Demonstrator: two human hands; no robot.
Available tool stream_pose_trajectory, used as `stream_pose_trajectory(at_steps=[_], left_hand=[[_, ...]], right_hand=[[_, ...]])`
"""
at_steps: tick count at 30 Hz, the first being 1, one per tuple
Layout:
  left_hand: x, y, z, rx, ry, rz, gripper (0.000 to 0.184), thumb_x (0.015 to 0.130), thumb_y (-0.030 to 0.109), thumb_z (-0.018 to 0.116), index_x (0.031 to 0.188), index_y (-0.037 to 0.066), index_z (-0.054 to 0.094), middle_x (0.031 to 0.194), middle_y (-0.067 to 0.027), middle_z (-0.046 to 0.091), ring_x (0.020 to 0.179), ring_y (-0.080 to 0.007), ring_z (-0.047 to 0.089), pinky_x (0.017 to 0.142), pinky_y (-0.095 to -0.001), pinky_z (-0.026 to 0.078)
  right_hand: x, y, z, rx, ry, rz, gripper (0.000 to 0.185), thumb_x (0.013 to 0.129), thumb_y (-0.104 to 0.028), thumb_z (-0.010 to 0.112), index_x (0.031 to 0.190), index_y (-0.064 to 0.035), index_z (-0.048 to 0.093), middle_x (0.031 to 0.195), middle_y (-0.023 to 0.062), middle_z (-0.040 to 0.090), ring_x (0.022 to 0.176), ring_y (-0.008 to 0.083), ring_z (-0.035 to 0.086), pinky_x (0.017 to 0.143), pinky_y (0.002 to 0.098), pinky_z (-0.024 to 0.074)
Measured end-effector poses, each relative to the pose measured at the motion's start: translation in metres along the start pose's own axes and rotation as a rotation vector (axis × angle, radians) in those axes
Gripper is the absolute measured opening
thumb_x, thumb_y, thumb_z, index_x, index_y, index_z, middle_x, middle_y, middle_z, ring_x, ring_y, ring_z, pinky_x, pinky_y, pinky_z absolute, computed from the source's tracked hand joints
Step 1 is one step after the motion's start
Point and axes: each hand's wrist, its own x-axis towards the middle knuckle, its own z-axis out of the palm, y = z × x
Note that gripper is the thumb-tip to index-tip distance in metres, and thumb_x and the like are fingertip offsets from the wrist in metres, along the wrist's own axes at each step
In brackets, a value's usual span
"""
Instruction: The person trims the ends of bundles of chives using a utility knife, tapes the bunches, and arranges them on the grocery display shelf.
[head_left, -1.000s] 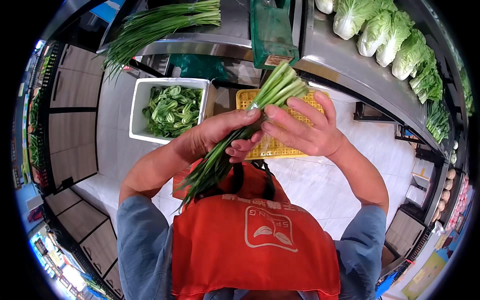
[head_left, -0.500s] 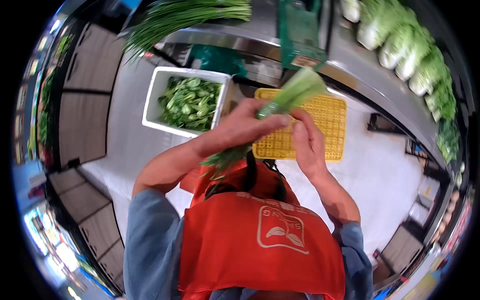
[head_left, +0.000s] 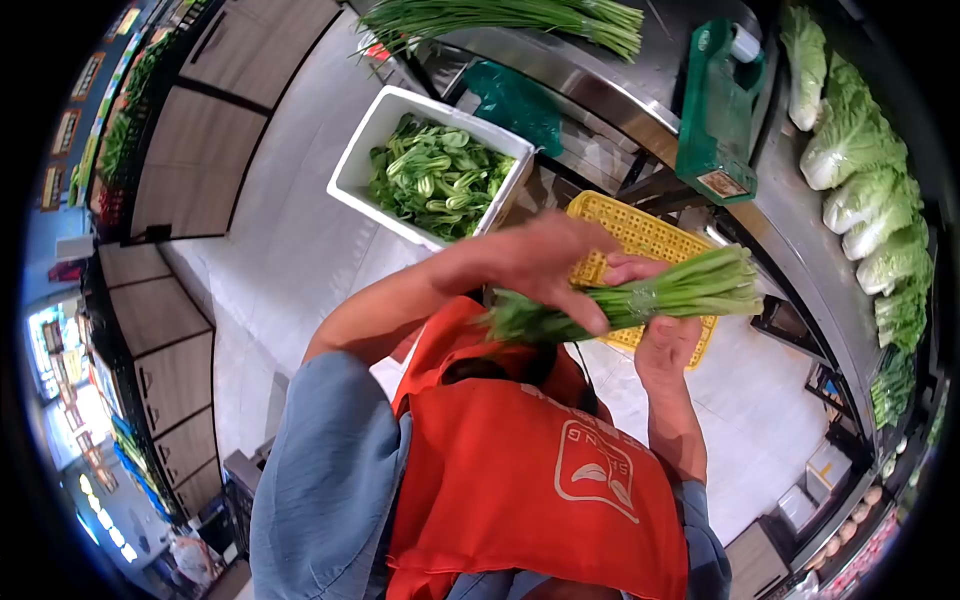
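Note:
A bunch of leafy green stalks (head_left: 700, 285) lies almost level in front of my apron, cut ends to the right and leaves to the left. A clear band wraps its middle. My right hand (head_left: 665, 345) is closed around the bunch near this band, thumb on the near side and fingers on the far side. My left hand (head_left: 545, 262) is over the leafy end, somewhat blurred, with thumb and fingers apart. Whether its thumb touches the leaves, I cannot tell.
A white foam box (head_left: 352, 168) holds loose leafy greens. Beyond my hands is a yellow plastic crate (head_left: 640, 225). The metal counter (head_left: 610, 105) bears long thin green stalks (head_left: 500, 22) and a green dispenser (head_left: 720, 120). Napa cabbages (head_left: 855, 140) line the right side.
The bunch has swung from slanting upward to nearly level, farther right. My left hand has loosened from around it, and my right hand has closed on it. The view has rotated.

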Motion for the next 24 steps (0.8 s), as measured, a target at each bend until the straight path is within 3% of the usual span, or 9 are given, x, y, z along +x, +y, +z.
stream_pose_trajectory(at_steps=[3,6,7,12,15,18,19,22,24], left_hand=[[-0.032,-0.004,-0.026,-0.352,0.385,-0.064,0.098,0.067,0.054,0.085,0.139,0.002,0.045,0.129,-0.0141,0.058,0.124,-0.0262,0.052,0.103,-0.042,0.042],[-0.025,0.029,-0.036,-0.544,0.345,-0.054,0.095,0.066,0.043,0.089,0.14,0.003,0.045,0.136,-0.0105,0.055,0.128,-0.0248,0.05,0.104,-0.0391,0.042],[-0.018,0.034,-0.027,-0.909,0.335,-0.009,0.085,0.07,0.034,0.09,0.136,0.003,0.047,0.121,-0.0099,0.059,0.113,-0.0161,0.056,0.097,-0.0308,0.046],[-0.018,0.03,-0.031,-0.952,0.212,-0.031,0.04,0.074,0.021,0.087,0.103,0.003,0.065,0.095,-0.0013,0.065,0.092,-0.0127,0.061,0.085,-0.0252,0.049],[-0.023,0.02,-0.027,-0.822,0.314,-0.053,0.033,0.075,0.02,0.086,0.092,0.005,0.064,0.081,0.0015,0.061,0.077,-0.0105,0.058,0.072,-0.0256,0.048],[-0.038,0.029,-0.033,-0.822,0.534,-0.169,0.028,0.076,0.016,0.084,0.088,0.006,0.061,0.076,0.0025,0.057,0.069,-0.008,0.055,0.063,-0.0243,0.046],[-0.045,0.029,-0.039,-0.814,0.582,-0.215,0.026,0.076,0.014,0.083,0.088,0.006,0.061,0.076,0.0025,0.057,0.069,-0.0076,0.055,0.062,-0.0237,0.046],[-0.069,0.027,-0.039,-0.671,0.726,-0.348,0.026,0.077,0.016,0.083,0.086,0.007,0.06,0.073,0.0038,0.056,0.069,-0.0056,0.053,0.063,-0.023,0.046],[-0.085,0.011,-0.028,-0.44,0.76,-0.374,0.027,0.077,0.019,0.083,0.086,0.006,0.06,0.073,0.0023,0.058,0.069,-0.0066,0.054,0.064,-0.0256,0.047]], right_hand=[[-0.001,0.016,0.004,-0.082,0.004,0.143,0.047,0.097,-0.041,0.055,0.117,0.0012,0.059,0.111,0.0152,0.066,0.103,0.0265,0.064,0.09,0.0384,0.0505],[0.014,0.009,0.012,-0.266,-0.144,0.19,0.04,0.093,-0.03,0.062,0.119,0.0003,0.059,0.11,0.0138,0.066,0.101,0.0231,0.064,0.088,0.0346,0.049],[0.017,0.013,0.02,-0.174,-0.158,0.161,0.04,0.093,-0.029,0.063,0.119,0.0001,0.059,0.109,0.0139,0.066,0.101,0.0236,0.064,0.088,0.0344,0.0489],[0.029,0.04,0.053,-0.005,-0.045,0.015,0.04,0.091,-0.028,0.065,0.12,-0.001,0.06,0.108,0.0145,0.064,0.104,0.0265,0.062,0.091,0.0347,0.047],[0.017,0.058,0.024,-0.134,-0.391,0.315,0.041,0.092,-0.027,0.064,0.125,-0.0019,0.058,0.112,0.0157,0.062,0.109,0.0298,0.059,0.096,0.0359,0.0445],[-0.03,0.075,0.003,-0.458,-0.245,0.243,0.047,0.092,-0.028,0.064,0.131,-0.0037,0.053,0.125,0.0188,0.06,0.121,0.0332,0.054,0.101,0.04,0.0432],[-0.066,0.089,-0.006,-0.658,-0.26,0.35,0.048,0.094,-0.03,0.063,0.132,-0.0044,0.052,0.13,0.0191,0.058,0.123,0.0338,0.053,0.104,0.0412,0.0425],[-0.17,0.112,-0.01,-0.025,-0.295,0.68,0.039,0.1,-0.032,0.056,0.13,-0.0066,0.056,0.134,0.0142,0.058,0.122,0.027,0.055,0.103,0.0387,0.0429],[-0.193,0.095,0.0,-0.164,-0.352,0.866,0.05,0.101,-0.039,0.055,0.134,-0.0015,0.053,0.134,0.0165,0.057,0.128,0.0243,0.05,0.107,0.0329,0.0383]])
